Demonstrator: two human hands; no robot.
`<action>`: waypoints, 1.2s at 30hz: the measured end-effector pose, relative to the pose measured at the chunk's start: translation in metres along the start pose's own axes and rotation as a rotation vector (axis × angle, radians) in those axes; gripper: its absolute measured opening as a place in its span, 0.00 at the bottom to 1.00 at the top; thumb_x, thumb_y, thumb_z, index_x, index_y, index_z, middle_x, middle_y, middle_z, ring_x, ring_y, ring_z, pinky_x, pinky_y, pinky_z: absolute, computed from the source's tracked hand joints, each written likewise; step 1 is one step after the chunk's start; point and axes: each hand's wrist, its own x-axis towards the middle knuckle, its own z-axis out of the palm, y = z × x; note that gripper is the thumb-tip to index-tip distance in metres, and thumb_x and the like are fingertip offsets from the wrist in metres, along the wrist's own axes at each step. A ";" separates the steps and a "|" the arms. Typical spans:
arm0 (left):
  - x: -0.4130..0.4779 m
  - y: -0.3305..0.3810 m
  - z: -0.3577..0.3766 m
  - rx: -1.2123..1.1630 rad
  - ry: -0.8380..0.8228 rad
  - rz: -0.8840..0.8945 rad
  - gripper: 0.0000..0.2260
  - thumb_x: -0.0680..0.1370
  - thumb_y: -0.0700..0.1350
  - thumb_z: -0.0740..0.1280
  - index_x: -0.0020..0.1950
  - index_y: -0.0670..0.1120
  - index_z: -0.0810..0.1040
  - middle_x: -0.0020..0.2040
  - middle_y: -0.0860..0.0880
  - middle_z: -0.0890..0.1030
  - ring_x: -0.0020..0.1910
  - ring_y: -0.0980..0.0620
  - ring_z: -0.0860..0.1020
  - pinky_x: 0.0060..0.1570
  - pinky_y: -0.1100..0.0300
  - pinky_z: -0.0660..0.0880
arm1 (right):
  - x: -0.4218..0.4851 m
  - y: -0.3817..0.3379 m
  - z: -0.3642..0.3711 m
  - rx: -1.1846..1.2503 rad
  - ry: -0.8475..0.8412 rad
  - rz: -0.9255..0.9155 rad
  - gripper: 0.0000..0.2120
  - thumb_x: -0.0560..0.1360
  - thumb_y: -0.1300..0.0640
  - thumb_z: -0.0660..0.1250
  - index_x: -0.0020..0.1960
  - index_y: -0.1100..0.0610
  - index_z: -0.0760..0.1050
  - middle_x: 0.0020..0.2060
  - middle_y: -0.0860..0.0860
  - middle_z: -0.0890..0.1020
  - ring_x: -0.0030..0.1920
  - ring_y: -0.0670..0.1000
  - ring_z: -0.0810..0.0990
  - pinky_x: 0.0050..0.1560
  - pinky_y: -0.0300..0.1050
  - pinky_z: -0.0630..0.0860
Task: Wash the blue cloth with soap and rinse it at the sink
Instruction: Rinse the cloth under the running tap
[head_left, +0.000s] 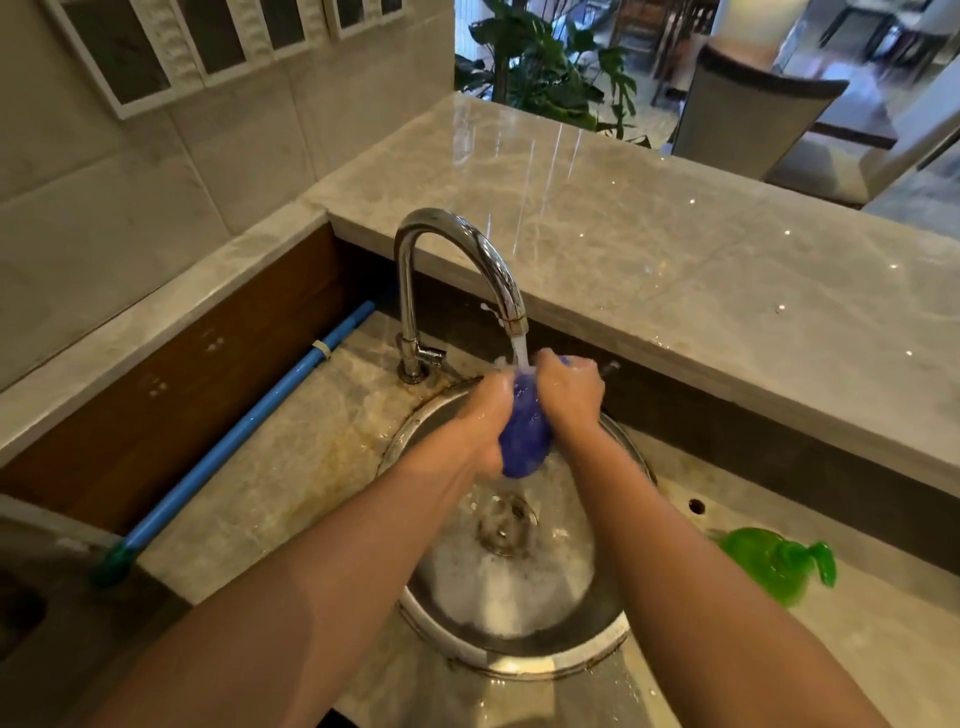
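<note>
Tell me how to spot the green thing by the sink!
Find the round metal sink under the curved tap. Look on the wet marble counter just to its right. The green plastic thing lies there alone, the only bright green, see-through object on that side.

Both bare forearms reach in from the bottom edge and converge toward a shared grip at centre. The left hand (485, 421) sits on the left side of that grip, fingers curled inward, knuckles up, its wrist angled up and to the right. The right hand (569, 387) closes in from the opposite side, slightly higher, fingers wrapped tight, back of the hand facing the camera. Between the two palms sits a bunched, wet blue cloth (524, 441), squeezed from both sides, its lower end bulging out below the grip. Both hands glisten wet.
</note>
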 end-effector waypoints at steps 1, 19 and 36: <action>-0.003 0.001 -0.001 0.035 -0.005 -0.015 0.15 0.78 0.53 0.63 0.56 0.43 0.78 0.50 0.40 0.82 0.49 0.43 0.81 0.52 0.49 0.78 | 0.003 0.002 -0.003 0.051 -0.076 0.129 0.11 0.78 0.52 0.65 0.41 0.57 0.79 0.41 0.57 0.84 0.40 0.53 0.83 0.51 0.55 0.82; -0.011 0.003 -0.001 0.103 -0.062 -0.049 0.17 0.80 0.52 0.61 0.61 0.43 0.78 0.51 0.41 0.82 0.49 0.44 0.80 0.50 0.50 0.78 | -0.001 0.003 -0.012 0.095 -0.169 0.122 0.10 0.79 0.51 0.64 0.43 0.55 0.79 0.39 0.54 0.81 0.44 0.55 0.82 0.49 0.52 0.79; 0.002 0.013 -0.009 0.379 -0.150 -0.165 0.41 0.67 0.79 0.50 0.45 0.41 0.74 0.29 0.46 0.73 0.21 0.56 0.64 0.18 0.68 0.55 | 0.005 -0.005 -0.021 0.351 -0.560 -0.003 0.09 0.70 0.54 0.73 0.47 0.57 0.81 0.44 0.56 0.82 0.49 0.55 0.81 0.53 0.52 0.78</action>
